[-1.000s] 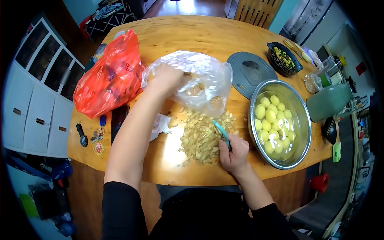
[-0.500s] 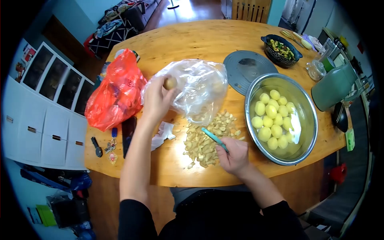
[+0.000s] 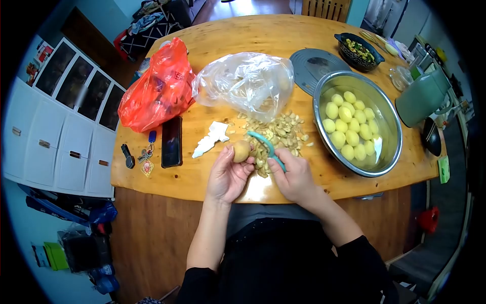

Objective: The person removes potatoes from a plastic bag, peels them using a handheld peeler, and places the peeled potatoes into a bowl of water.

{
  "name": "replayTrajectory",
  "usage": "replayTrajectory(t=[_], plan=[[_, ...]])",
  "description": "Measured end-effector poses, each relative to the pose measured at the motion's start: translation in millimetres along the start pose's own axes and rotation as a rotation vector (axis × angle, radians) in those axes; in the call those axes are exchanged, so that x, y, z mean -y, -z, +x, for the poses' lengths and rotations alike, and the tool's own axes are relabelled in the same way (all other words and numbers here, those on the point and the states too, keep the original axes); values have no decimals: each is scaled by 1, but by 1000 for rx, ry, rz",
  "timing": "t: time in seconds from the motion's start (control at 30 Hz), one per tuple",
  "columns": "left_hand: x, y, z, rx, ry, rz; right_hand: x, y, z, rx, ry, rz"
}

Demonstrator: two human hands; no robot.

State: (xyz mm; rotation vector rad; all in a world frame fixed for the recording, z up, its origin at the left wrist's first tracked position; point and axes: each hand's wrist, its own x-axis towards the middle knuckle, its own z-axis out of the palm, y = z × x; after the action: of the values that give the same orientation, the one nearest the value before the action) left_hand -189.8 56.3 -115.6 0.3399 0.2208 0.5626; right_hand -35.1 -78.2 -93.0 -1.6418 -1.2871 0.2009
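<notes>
My left hand (image 3: 227, 175) is closed around an unpeeled brown potato (image 3: 242, 150), held up between thumb and fingers near the table's front edge. My right hand (image 3: 295, 178) grips the handle of a teal peeler (image 3: 269, 145), its head just beside and above the potato. Beneath and behind both lies a heap of potato peelings (image 3: 283, 133). A clear plastic bag (image 3: 248, 83) sits beyond the heap. To the right stands a large metal basin (image 3: 396, 133) with several peeled yellow potatoes (image 3: 345, 114) inside it.
On the left are a red plastic bag (image 3: 159, 91), a phone (image 3: 172, 142), keys (image 3: 148, 153), a watch (image 3: 127, 156) and a crumpled tissue (image 3: 211, 139). Behind the basin lie a round grey mat (image 3: 310, 68) and a dark food bowl (image 3: 358, 52). A green pitcher (image 3: 421, 101) stands far right.
My left hand has come back from the clear bag towards me with the potato. The peeler in my right hand is now close to it. The view has tilted downward.
</notes>
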Motion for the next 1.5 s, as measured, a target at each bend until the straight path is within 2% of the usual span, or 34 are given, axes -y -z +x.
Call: replayTrajectory(t=[0.07,0.17,0.2,0.3,0.33,0.47,0.57,0.77,0.87,0.97,1.1,1.23,1.37,1.5], plan=[[7,-13,-1,-59,-22,49,0,-2,-6,21,5,-19],[6,-10,1,-1,2,2,0,-5,-14,-21,-8,-46],[8,-20,1,-93,-23,85,3,-5,-15,7,-17,-88],[15,-14,6,-78,-52,158,12,-5,-15,43,-4,-176],[19,-21,6,-231,-76,231,13,-9,-16,26,23,-178],[28,-30,8,-432,-247,495,12,-17,-16,44,123,-195],[31,-22,11,-464,-355,643,14,-20,-16,94,92,-200],[26,-20,7,-438,-423,831,15,-19,-17,156,37,-201],[23,-18,5,-430,-457,943,-6,-17,-6,185,-101,-239],[18,-34,7,-410,-425,764,2,-4,-3,134,-120,-147],[16,-20,16,-343,-300,522,0,-5,-2,160,-168,-167],[23,-27,19,-419,-292,596,9,-11,-8,134,-100,-152],[31,-31,25,-529,-404,640,14,-19,-10,128,-63,-176],[33,-21,26,-523,-449,682,17,-26,-12,145,-29,-164]])
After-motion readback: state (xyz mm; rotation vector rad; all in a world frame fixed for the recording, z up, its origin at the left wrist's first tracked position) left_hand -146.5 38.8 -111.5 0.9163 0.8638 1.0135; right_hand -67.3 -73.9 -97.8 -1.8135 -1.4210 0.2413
